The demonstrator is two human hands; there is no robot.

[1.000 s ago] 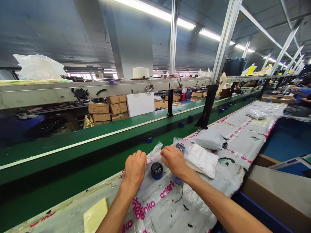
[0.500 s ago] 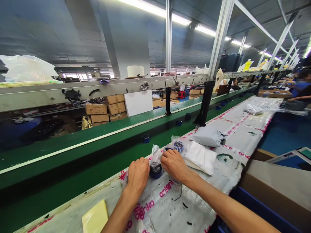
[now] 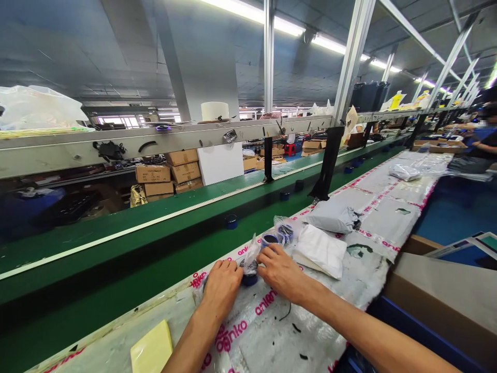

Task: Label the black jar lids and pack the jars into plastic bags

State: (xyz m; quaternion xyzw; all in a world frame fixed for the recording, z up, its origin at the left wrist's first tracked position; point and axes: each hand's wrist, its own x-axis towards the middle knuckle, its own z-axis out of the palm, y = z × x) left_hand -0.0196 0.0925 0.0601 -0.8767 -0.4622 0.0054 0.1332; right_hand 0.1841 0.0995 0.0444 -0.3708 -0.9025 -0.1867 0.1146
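Note:
A small round blue-and-black part (image 3: pixel 249 280) sits on the plastic-covered bench, with a crumpled clear plastic bag (image 3: pixel 252 252) over its top. My left hand (image 3: pixel 222 282) is closed at the left side of the bag, fingers curled in. From the right, my right hand (image 3: pixel 278 270) pinches the bag's other side; the fingertips of both hands are partly hidden. Just beyond my right hand stand another blue round part (image 3: pixel 269 239) and a bagged one (image 3: pixel 286 232).
White flat bags (image 3: pixel 320 250) and a grey plastic bag (image 3: pixel 332 216) lie to the right. A yellow pad (image 3: pixel 152 348) is at the near left. Blue parts, one here (image 3: pixel 231 221), stand on the green conveyor (image 3: pixel 186 254). Cardboard boxes (image 3: pixel 438 295) flank the bench; a person sits far right.
Both hands have come down slightly around the bagged part, and the bag's upstanding top has shifted right. The blue part behind my right hand shows more.

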